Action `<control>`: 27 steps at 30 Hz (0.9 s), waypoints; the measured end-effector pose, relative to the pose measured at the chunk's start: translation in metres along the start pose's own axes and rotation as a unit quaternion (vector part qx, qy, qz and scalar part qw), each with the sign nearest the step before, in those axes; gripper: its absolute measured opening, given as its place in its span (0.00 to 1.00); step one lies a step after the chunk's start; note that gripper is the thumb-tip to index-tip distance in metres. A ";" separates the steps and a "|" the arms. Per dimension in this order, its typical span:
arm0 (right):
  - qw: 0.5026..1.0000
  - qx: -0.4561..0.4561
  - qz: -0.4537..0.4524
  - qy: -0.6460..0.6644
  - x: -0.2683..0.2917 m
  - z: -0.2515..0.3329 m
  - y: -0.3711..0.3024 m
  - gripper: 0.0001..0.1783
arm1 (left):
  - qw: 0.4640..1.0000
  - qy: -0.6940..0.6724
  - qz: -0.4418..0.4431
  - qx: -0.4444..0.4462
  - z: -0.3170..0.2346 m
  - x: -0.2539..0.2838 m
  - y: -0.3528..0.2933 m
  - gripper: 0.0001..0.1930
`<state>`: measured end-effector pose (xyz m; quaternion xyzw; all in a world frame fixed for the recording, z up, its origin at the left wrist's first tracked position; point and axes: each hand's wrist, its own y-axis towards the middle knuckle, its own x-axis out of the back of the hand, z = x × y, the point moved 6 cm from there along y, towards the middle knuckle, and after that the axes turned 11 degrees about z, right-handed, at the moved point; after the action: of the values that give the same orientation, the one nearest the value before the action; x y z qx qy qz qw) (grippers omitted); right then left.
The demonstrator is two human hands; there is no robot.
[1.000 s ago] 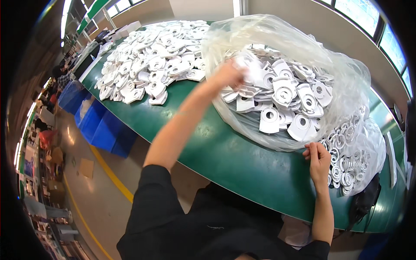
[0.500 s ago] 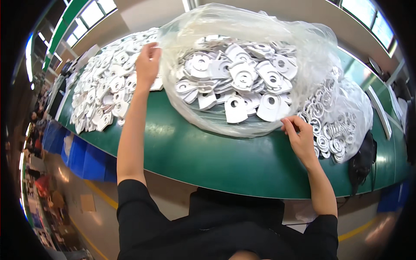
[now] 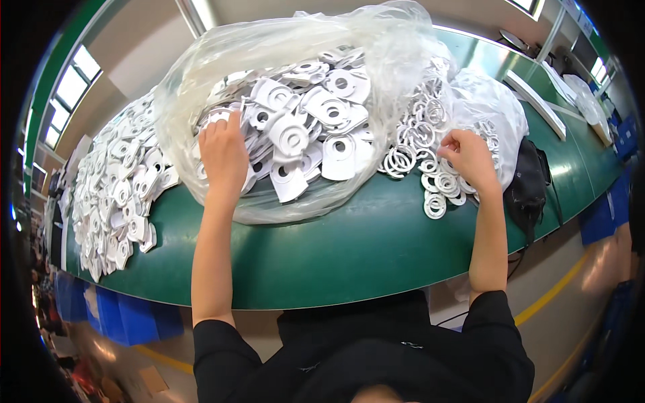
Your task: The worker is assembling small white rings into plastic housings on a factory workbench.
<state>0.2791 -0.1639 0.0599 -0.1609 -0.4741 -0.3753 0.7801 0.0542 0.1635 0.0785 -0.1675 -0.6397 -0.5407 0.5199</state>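
A large clear plastic bag (image 3: pixel 302 213) lies open on the table, with a heap of flat white plastic parts (image 3: pixel 291 138), each with a round hole, inside it. My left hand (image 3: pixel 224 154) reaches over the bag's left side, its fingers curled down on a white part among the heap; the fingertips are partly hidden. My right hand (image 3: pixel 472 160) hovers at a pile of white plastic rings (image 3: pixel 420 127) right of the bag. Its thumb and fingers are bent together in a pinch, and whether a ring is between them cannot be made out.
More white parts (image 3: pixel 117 195) are heaped on the left of the green table (image 3: pixel 322 255). A second clear bag (image 3: pixel 480 101) stands behind the rings. A black bag (image 3: pixel 527 188) sits at the right edge, before a long white strip (image 3: pixel 536 104). Blue bins (image 3: pixel 127 316) stand below left.
My view has turned right. My left hand has gone from the bag's left rim into the heap of parts. My right hand has left the bag's near right edge for the rings.
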 end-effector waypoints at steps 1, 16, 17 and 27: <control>0.999 -0.017 0.042 -0.013 0.000 -0.005 -0.001 0.10 | 0.999 -0.031 0.017 0.017 0.000 0.002 -0.002 0.24; 0.981 0.057 0.186 -0.005 -0.015 0.019 -0.011 0.16 | 0.260 -0.886 0.358 0.137 -0.155 -0.013 -0.084 0.23; 0.982 0.059 0.165 0.064 -0.011 0.026 -0.010 0.16 | 0.236 -0.880 0.387 0.141 -0.160 -0.019 -0.091 0.25; 0.981 0.078 0.155 -0.087 -0.019 0.019 -0.018 0.17 | 0.209 -0.877 0.408 0.141 -0.171 -0.018 -0.098 0.27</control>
<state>0.2485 -0.1564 0.0511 -0.2028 -0.5376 -0.1963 0.7946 0.0679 -0.0132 -0.0090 -0.6971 -0.5978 0.3366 -0.2085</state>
